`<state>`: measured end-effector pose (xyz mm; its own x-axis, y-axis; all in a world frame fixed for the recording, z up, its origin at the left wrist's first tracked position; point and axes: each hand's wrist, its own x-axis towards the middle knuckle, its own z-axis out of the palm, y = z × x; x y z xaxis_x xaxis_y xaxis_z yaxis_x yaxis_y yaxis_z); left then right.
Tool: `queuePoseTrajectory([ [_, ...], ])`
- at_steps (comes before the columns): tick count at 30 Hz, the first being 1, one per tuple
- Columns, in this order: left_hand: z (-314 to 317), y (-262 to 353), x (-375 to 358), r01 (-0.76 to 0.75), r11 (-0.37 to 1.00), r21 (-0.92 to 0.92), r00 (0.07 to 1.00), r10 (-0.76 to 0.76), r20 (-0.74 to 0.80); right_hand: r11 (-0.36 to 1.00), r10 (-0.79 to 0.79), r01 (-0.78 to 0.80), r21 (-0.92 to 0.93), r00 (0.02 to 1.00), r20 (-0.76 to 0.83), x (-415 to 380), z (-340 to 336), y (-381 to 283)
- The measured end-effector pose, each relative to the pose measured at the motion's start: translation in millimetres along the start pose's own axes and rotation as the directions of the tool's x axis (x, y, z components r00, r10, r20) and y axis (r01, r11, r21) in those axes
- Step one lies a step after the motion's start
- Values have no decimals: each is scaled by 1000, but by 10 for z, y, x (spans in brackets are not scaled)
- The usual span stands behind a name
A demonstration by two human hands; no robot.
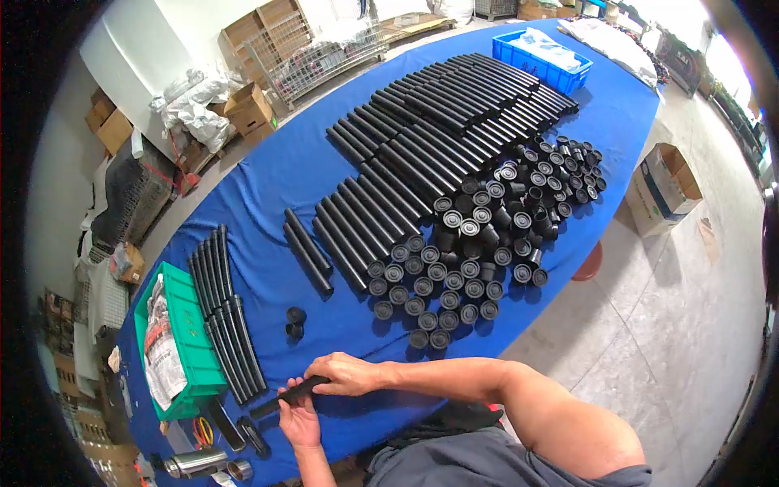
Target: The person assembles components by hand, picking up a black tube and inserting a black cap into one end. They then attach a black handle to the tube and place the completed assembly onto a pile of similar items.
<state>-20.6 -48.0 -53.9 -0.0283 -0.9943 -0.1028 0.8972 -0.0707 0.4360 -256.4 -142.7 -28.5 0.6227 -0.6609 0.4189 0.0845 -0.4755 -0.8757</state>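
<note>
Left hand (pixel 300 420) and right hand (pixel 345 375) hold a black tube (pixel 290 397), apparently closed around it, above a blue-covered bench (pixel 268 195) beside a green crate (pixel 180 345).

Blue crate (pixel 561 80): white characters on side, too small for reading
Green crate (pixel 201 357): pale characters on side, not readable clearly
White printed item (pixel 165 361): dark print, too blurred

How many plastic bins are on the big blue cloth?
2. The green rectangular plastic bin is near the cloth's left edge, with bags inside. The blue rectangular plastic bin is at the far end, past the long black tubes. I can't see any others there.
</note>
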Motion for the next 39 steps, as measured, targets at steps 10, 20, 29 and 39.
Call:
queuePoseTrajectory([
  [10,-36,9,-5,15,999,-46,999,-14,31,1000,0,0,13,999,-39,1,41,-13],
  [20,97,-11,-16,9,999,35,999,-10,33,999,29,-27,-23,996,86,37,-76,-91],
  [29,45,-46,30,11,997,70,999,-14,42,976,208,-215,24,963,170,73,-147,-78],
  [39,958,133,-298,414,214,885,909,-51,-413,856,407,-440,270,897,172,116,-168,12],
])
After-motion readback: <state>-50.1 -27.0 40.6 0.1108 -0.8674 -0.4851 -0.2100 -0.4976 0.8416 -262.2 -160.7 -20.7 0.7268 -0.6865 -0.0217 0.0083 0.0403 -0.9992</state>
